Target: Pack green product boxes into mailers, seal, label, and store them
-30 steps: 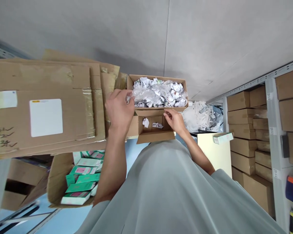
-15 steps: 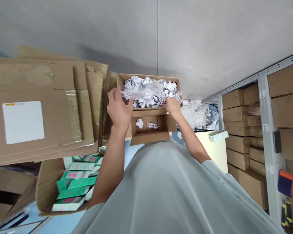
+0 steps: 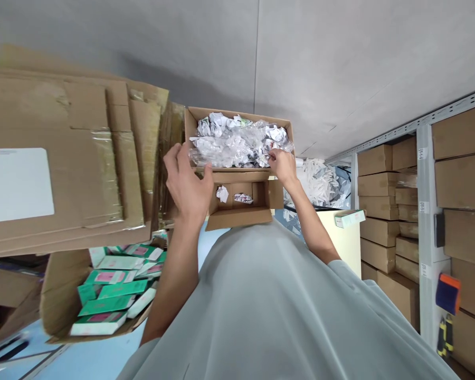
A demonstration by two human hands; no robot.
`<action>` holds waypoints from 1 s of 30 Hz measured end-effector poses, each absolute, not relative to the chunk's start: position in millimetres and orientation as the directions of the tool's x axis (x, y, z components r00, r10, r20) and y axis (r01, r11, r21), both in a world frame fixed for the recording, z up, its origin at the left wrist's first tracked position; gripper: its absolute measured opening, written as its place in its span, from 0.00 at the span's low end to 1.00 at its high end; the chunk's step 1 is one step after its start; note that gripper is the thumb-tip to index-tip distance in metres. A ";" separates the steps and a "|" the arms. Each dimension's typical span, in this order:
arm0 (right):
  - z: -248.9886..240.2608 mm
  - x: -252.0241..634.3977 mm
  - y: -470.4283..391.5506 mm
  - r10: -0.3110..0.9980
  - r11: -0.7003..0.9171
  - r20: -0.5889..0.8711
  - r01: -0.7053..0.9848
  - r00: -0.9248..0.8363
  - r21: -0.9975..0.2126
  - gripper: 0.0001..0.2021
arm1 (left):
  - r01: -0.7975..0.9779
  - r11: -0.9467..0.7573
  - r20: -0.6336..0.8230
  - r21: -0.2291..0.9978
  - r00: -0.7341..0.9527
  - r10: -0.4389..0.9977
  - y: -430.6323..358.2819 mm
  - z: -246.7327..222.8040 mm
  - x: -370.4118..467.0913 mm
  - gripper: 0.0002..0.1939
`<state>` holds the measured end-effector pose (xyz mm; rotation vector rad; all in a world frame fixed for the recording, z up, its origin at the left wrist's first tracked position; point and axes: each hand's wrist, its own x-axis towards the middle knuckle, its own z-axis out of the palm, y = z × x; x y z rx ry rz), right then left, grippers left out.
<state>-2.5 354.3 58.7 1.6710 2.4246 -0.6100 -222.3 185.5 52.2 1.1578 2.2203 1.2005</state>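
Note:
A cardboard box filled with crumpled paper and clear plastic wrap stands against the wall. My left hand is at its near left corner, fingers apart, holding nothing. Over the box's near right part, my right hand has its fingers pinched together at the crumpled paper; what lies between the fingertips is too small to make out. Nearer my body sits a smaller open box with two crumpled paper pieces inside, one whitish and one with dark print.
Flattened cardboard is stacked at the left, above a carton of green and white boxes. Shredded paper lies to the right, near a small green and white box. A shelf holds brown boxes at the far right.
The plastic wrap has settled lower and spread out in the box, and my left hand has come away from it. My right fingers are now pinched at the paper. The view has shifted slightly.

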 end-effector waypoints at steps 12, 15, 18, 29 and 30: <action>71.1 34.5 249.9 0.842 0.272 -0.313 0.847 -0.439 -0.456 0.16 | 0.542 0.426 -0.041 0.724 -0.583 0.811 94.5 31.4 -203.4 0.34; 60.3 32.8 233.7 0.823 0.249 -0.387 0.876 -0.416 -0.412 0.16 | 0.528 0.490 -0.154 0.693 -0.556 0.816 77.9 13.9 -199.5 0.35; 56.6 40.6 226.6 0.862 0.201 -0.375 0.910 -0.340 -0.362 0.17 | 0.519 0.536 -0.223 0.666 -0.547 0.807 68.3 0.3 -199.0 0.38; 39.0 83.4 199.6 0.854 -0.198 -0.520 0.914 -0.017 -0.354 0.10 | 0.370 0.654 -0.328 0.660 -0.642 0.693 57.9 -41.6 -214.7 0.38; 37.8 85.8 192.1 0.863 -0.206 -0.505 0.896 -0.023 -0.393 0.10 | 0.353 0.655 -0.334 0.668 -0.644 0.688 56.3 -40.9 -216.3 0.37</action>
